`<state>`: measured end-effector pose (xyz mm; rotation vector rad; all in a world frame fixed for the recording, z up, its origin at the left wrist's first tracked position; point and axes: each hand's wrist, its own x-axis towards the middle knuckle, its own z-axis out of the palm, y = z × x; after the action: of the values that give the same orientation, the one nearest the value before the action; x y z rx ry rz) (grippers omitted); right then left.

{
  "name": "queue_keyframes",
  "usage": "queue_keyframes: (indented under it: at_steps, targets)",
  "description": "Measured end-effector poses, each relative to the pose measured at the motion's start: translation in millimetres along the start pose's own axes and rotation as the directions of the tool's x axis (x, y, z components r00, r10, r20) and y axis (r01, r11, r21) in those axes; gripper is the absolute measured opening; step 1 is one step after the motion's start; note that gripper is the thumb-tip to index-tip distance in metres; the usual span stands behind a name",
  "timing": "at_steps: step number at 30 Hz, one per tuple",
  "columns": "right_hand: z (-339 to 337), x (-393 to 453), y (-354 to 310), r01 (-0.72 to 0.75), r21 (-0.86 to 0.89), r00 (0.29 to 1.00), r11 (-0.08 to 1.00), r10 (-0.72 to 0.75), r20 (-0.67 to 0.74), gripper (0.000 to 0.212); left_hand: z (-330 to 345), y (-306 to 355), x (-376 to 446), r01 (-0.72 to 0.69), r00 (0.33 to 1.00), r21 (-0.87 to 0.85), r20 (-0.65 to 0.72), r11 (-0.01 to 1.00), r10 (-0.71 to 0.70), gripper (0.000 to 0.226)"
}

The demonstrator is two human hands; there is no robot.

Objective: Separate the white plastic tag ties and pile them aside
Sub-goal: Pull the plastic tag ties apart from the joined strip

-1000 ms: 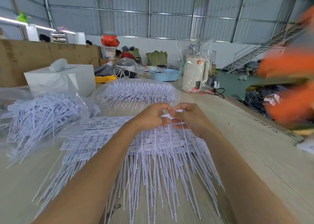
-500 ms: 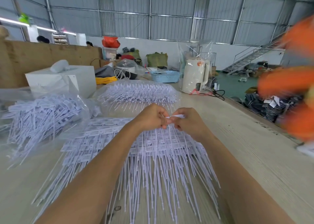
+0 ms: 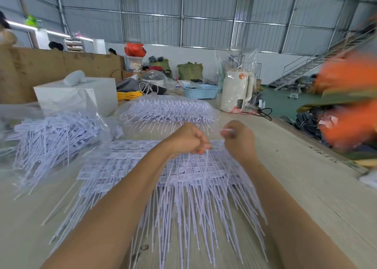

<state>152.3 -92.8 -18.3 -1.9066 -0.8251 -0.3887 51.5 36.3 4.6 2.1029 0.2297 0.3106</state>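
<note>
1. Toward the left edge of the wooden table [image 3: 306, 187], a loose heap of separated tag ties [image 3: 51, 138] lies in crumpled clear plastic, with bare wood between it and the near edge
2. Behind that heap a white box [image 3: 81, 95] stands near the far left, with a coil of yellow cable [image 3: 129, 95] just to its right
3. At the middle of the far side a bagged bundle of tag ties [image 3: 167, 110] lies flat, a strip of bare wood between it and the hands
4. The joined sheets of tag ties [image 3: 126, 162] cover the middle of the table, labels away from the person, thin tails fanning toward the near edge
5. The left hand [image 3: 189, 138] is curled in a fist, pinching the tops of several tails lifted off the sheets
6. The right hand [image 3: 238, 138], just beside it with a small gap, pinches one white tag tie [image 3: 227, 131] between thumb and fingertips
7. A blue basket [image 3: 201, 91] and a cream electric kettle [image 3: 236, 93] in clear wrap stand at the far edge
8. Right of the right forearm the wood lies open to the right edge, where blurred orange shapes [image 3: 346, 97] fill the view
</note>
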Motion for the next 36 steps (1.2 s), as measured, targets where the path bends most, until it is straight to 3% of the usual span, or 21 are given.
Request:
queue_keyframes:
  at_steps: [2, 4, 9, 12, 13, 15, 17, 19, 26, 29, 32, 36]
  targets:
    - [-17.3, 7.6, 9.5, -0.300, 0.338, 0.949, 0.892, 0.313, 0.015, 0.020, -3.0, 1.9, -1.6, -0.037, 0.999, -0.026, -0.020, 0.999, 0.037, 0.009]
    - [-32.8, 11.3, 5.4, -0.401, 0.571, 0.898, 0.717, 0.430, 0.091, 0.025, -8.9, 1.3, -0.7, -0.079, 0.995, -0.035, -0.066, 0.996, 0.077, 0.008]
    - [-62.1, 13.1, -28.7, -0.258, 0.797, 0.954, 0.546, 0.276, 0.119, 0.021, -18.4, -6.7, -1.9, -0.026, 1.000, 0.020, -0.003, 0.999, 0.026, 0.032]
    - [-59.7, 8.9, -37.6, -0.326, 0.852, 0.944, 0.410, 0.196, 0.267, 0.016, -19.7, -11.9, -3.3, -0.028, 1.000, 0.054, 0.000, 0.998, 0.028, 0.036]
    - [-51.8, 6.3, -39.2, -0.375, 0.827, 0.927, 0.419, 0.174, 0.332, 0.016, -19.2, -14.6, -3.1, -0.027, 0.999, 0.064, -0.015, 0.998, 0.028, 0.038]
    - [-30.1, -0.5, -41.8, -0.424, 0.705, 0.901, 0.569, 0.182, 0.395, 0.016, -16.8, -19.5, -3.6, -0.020, 0.999, 0.089, -0.046, 0.996, 0.025, 0.039]
    - [-9.3, -6.7, -43.6, -0.413, 0.533, 0.897, 0.738, 0.226, 0.381, 0.015, -13.4, -23.6, -4.3, -0.022, 0.996, 0.120, -0.085, 0.992, 0.033, 0.037]
    - [4.6, -10.6, -42.4, -0.377, 0.406, 0.906, 0.832, 0.241, 0.347, 0.019, -9.9, -25.4, -5.2, -0.050, 0.990, 0.135, -0.122, 0.990, 0.066, 0.039]
    - [17.6, -19.6, -34.0, -0.391, 0.438, 0.879, 0.809, 0.187, 0.438, 0.004, -6.4, -21.4, -7.3, -0.183, 0.960, 0.220, -0.172, 0.958, 0.223, 0.049]
    - [14.7, -17.7, -34.6, -0.350, 0.434, 0.899, 0.830, 0.169, 0.403, 0.008, -10.9, -24.6, -7.5, -0.092, 0.978, 0.230, -0.163, 0.969, 0.131, 0.041]
    - [14.9, -17.0, -33.5, -0.340, 0.434, 0.906, 0.834, 0.166, 0.390, 0.007, -14.2, -30.3, -10.6, -0.001, 0.999, 0.217, -0.046, 0.976, 0.011, 0.028]
    - [15.9, -17.0, -33.3, -0.374, 0.423, 0.892, 0.825, 0.196, 0.407, 0.018, -15.0, -30.5, -14.2, -0.013, 0.997, 0.100, -0.073, 0.995, 0.020, 0.027]
